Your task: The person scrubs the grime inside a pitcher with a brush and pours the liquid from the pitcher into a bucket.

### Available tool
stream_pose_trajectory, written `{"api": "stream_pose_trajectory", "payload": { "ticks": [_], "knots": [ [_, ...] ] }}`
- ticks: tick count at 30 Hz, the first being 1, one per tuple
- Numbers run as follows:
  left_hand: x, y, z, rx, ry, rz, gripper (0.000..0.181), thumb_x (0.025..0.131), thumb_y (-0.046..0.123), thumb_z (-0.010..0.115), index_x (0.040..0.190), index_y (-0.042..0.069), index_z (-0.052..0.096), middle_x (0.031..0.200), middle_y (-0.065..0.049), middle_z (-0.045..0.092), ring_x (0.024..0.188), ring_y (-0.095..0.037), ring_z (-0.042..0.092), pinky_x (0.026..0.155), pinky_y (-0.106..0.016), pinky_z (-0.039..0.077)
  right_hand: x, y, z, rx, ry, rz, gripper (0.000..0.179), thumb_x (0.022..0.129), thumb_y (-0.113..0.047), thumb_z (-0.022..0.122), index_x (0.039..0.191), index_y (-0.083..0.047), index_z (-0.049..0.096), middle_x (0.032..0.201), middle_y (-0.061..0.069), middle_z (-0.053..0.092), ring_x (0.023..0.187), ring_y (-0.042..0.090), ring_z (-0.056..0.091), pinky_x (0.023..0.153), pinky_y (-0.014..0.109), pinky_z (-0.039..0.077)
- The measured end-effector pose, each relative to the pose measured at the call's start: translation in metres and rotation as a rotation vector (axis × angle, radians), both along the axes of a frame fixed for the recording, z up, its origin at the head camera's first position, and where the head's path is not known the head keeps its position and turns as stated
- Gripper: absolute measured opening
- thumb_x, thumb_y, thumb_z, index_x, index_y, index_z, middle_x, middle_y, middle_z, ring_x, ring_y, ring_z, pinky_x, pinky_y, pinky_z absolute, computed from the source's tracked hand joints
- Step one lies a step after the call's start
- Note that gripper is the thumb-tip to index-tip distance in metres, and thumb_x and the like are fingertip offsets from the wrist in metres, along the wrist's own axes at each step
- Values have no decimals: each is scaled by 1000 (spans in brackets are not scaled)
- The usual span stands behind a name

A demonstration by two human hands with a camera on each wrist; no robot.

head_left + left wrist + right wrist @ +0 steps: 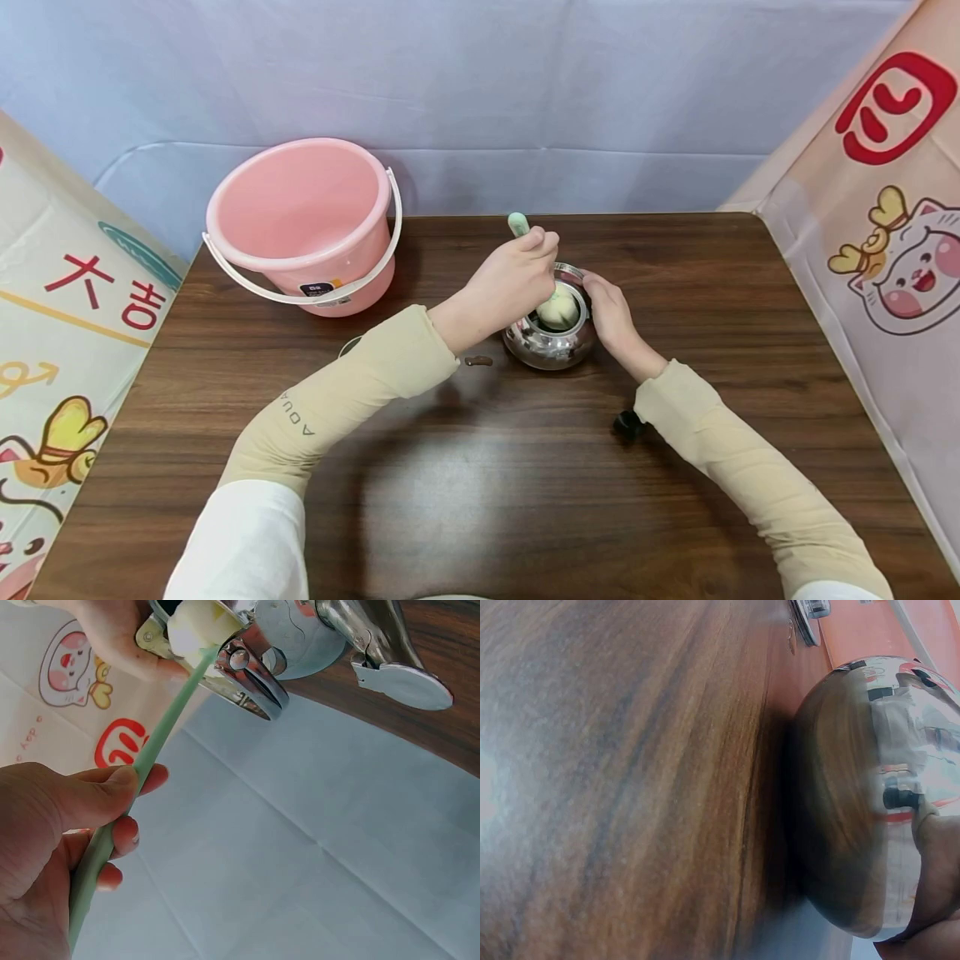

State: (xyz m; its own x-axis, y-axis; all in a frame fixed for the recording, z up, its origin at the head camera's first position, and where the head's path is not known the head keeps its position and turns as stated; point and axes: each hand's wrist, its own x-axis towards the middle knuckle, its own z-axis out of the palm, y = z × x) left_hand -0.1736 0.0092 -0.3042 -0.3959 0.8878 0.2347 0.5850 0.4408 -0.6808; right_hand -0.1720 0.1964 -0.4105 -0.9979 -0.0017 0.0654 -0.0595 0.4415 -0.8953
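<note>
Stainless steel shines on the pot (pixel 551 357) in the head view, near the bench's (pixel 570 500) far edge, right of its middle; the right hand (pixel 615 315) grips its right side, while the left hand (pixel 510 282) pinches a mint-green handle (pixel 518 223). A pink bucket (pixel 300 200) occupies the far left corner. In the left wrist view, the handle's slim end meets a pale rounded mass (pixel 196 628) at the pot's mouth. In the right wrist view, part of the right hand touches the pot's curved wall.
</note>
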Motion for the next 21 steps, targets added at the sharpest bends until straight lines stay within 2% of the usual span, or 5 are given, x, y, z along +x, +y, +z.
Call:
{"api": "stream_pose_trajectory", "payload": {
  "ticks": [7,15,21],
  "knots": [
    [4,1,2,-38,14,0,31,88,4,45,71,19,67,80,2,62,87,-18,38,85,-29,21,0,0,0,31,-22,-16,46,96,-23,25,128,0,50,132,16,48,125,25,40,103,36,29],
    [15,4,6,-102,1,12,30,88,9,47,70,23,67,84,5,61,97,-18,38,92,-29,18,-1,-1,-1,42,-10,-14,46,97,-24,25,127,-3,52,131,14,49,123,26,43,102,37,31],
    [18,6,10,-120,-11,14,32,89,9,44,70,23,66,79,6,59,94,-18,36,91,-30,18,-2,0,-1,47,-8,-3,45,98,-25,24,127,-5,53,132,12,49,123,25,43,102,38,31]
  ]
}}
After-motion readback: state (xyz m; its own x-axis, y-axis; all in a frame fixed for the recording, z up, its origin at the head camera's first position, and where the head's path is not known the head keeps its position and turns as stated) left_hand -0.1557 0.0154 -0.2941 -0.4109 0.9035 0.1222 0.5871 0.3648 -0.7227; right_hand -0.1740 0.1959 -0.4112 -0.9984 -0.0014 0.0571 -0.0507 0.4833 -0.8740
